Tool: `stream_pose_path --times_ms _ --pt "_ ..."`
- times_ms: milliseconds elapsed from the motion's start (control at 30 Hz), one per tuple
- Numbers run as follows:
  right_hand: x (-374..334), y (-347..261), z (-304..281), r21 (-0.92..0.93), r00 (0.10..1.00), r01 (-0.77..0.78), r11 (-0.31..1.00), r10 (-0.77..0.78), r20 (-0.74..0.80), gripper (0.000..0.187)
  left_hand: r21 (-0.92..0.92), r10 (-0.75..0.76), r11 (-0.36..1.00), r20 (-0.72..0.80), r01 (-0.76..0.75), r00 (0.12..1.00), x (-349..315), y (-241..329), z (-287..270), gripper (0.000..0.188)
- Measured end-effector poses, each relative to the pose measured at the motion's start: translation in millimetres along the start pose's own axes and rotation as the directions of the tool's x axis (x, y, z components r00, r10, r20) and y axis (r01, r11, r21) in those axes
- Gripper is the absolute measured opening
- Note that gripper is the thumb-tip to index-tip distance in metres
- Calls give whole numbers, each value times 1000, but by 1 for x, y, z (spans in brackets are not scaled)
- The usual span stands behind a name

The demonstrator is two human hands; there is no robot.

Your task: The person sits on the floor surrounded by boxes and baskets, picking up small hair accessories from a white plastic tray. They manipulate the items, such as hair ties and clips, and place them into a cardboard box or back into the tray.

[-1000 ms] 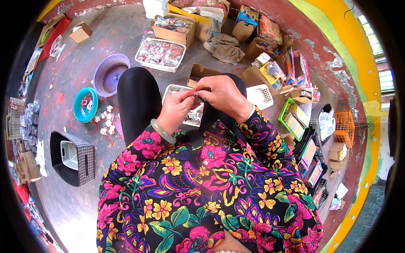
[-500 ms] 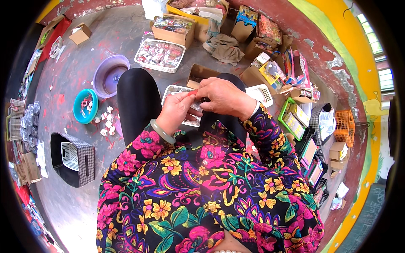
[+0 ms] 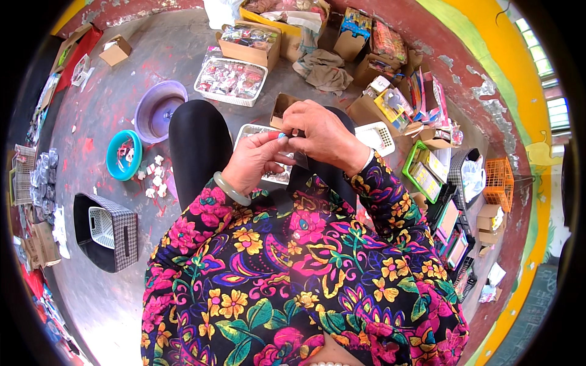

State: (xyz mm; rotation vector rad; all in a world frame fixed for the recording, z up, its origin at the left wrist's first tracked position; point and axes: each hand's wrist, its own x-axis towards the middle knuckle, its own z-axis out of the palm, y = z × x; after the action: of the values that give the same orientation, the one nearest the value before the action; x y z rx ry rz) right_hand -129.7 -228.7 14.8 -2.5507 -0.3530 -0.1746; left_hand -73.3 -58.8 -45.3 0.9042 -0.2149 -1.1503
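Observation:
In front of my knees my two hands meet, fingertips nearly touching. My left hand, with a pale bangle at the wrist, pinches a tiny light-blue piece too small to name. My right hand is closed, its fingers curled over something dark that they mostly hide. Below its fingers hangs a bit of clear film, perhaps a small plastic bag. Beneath the hands, between my legs, a white basket holds small packets, partly covered by my hands.
Ahead stands a white basket full of wrapped packets, beside a cardboard box. A purple basin and a teal basin sit at the left, near a checked bin. At the right lies a green basket.
A light-blue piece now shows at my left fingertips, where a reddish one showed before. Clear film has come into sight under my right hand, which has shifted slightly up.

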Motion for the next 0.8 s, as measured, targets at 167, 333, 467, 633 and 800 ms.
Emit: stream_pose_path --times_ms 167,333,467,633,800 --pt "-3 -1 -14 121 999 6 993 -12 53 23 -57 28 998 17 -27 999 1 2 -2 25" --pt "-4 -1 -12 164 999 -7 986 1 33 19 -18 34 999 53 -33 998 -1 4 -1 26" --pt "-4 -3 -9 185 998 -57 981 53 26 16 34 38 999 49 -40 998 -3 3 1 25" --pt "-1 -1 0 53 988 -20 998 28 -152 10 -85 70 994 -4 -70 998 -2 5 4 25" --pt "2 -7 9 -84 945 38 996 -63 -320 6 -11 105 994 -103 -106 989 -2 8 6 25"
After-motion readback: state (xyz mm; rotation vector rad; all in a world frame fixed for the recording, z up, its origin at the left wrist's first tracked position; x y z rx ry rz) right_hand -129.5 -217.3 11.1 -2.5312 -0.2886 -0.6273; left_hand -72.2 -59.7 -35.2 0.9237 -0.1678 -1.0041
